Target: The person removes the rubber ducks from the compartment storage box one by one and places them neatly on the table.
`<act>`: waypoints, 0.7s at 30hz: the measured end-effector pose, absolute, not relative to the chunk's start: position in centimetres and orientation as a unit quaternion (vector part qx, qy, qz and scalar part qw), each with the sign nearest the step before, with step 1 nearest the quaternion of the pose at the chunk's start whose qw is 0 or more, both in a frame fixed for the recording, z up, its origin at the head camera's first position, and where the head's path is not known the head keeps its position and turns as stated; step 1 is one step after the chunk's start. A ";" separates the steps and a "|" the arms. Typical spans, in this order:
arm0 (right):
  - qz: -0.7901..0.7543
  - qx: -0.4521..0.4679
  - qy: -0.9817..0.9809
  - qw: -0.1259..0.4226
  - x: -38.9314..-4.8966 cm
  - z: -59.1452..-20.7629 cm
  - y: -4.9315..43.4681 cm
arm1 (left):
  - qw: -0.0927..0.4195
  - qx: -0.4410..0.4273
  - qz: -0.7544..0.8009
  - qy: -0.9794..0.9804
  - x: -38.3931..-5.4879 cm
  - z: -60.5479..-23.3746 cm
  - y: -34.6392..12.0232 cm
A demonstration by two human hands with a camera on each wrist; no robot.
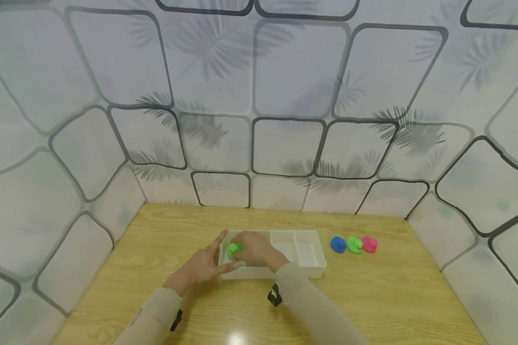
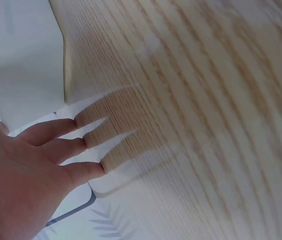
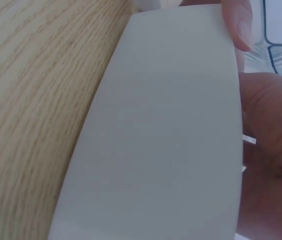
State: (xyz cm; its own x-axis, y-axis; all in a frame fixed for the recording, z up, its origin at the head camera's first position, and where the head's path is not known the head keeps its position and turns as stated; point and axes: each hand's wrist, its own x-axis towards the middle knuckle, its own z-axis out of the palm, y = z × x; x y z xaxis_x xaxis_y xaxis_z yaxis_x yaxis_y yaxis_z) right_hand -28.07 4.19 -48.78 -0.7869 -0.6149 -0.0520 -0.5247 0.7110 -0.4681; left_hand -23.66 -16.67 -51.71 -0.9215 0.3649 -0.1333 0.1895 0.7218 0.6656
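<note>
A white divided box (image 1: 273, 273) lies on the wooden table, its long side facing me. At its left end, my left hand (image 1: 200, 266) spans the width, with the thumb on the front rim and the index finger by the back corner. The left wrist view shows several straight, spread fingers (image 2: 61, 147) beside the box's end wall (image 2: 23, 65). Inside the leftmost compartment, my right hand (image 1: 256, 248) holds a green rubber duck (image 1: 233, 249) at its fingertips. The box's front wall (image 3: 155, 125) hides most of that hand in the right wrist view.
Right of the box sit a blue duck (image 1: 338, 244), another green duck (image 1: 354, 245) and a pink duck (image 1: 369, 244) in a row. Patterned panels (image 1: 285, 143) rise behind the table (image 1: 371, 297) and along both sides.
</note>
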 end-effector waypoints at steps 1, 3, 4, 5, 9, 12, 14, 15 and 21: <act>-0.228 -0.306 0.919 0.104 -28.0 -48.7 4.3 | 0.128 0.151 0.340 0.919 -23.7 -51.7 -16.7; -0.242 -0.298 0.917 0.107 -27.9 -48.5 4.5 | 0.128 0.148 0.340 0.920 -23.7 -51.8 -16.6; -0.253 -0.291 0.916 0.111 -27.9 -48.4 4.7 | 0.127 0.147 0.340 0.920 -23.7 -51.8 -16.6; -0.262 -0.286 0.915 0.115 -27.8 -48.3 4.8 | 0.127 0.147 0.339 0.920 -23.7 -51.8 -16.6; -0.283 -0.279 0.909 0.124 -27.8 -47.9 5.1 | 0.128 0.144 0.343 0.919 -23.6 -51.8 -16.6; -0.284 -0.288 0.907 0.119 -27.9 -47.6 5.3 | 0.130 0.143 0.344 0.919 -23.5 -51.7 -16.6; -0.283 -0.296 0.906 0.111 -28.1 -47.4 5.5 | 0.130 0.141 0.344 0.919 -23.5 -51.6 -16.6; -0.286 -0.300 0.904 0.106 -28.1 -47.2 5.6 | 0.131 0.140 0.344 0.919 -23.5 -51.6 -16.6; -0.321 -0.311 0.889 0.101 -28.3 -46.4 6.2 | 0.131 0.135 0.344 0.920 -23.5 -51.5 -16.5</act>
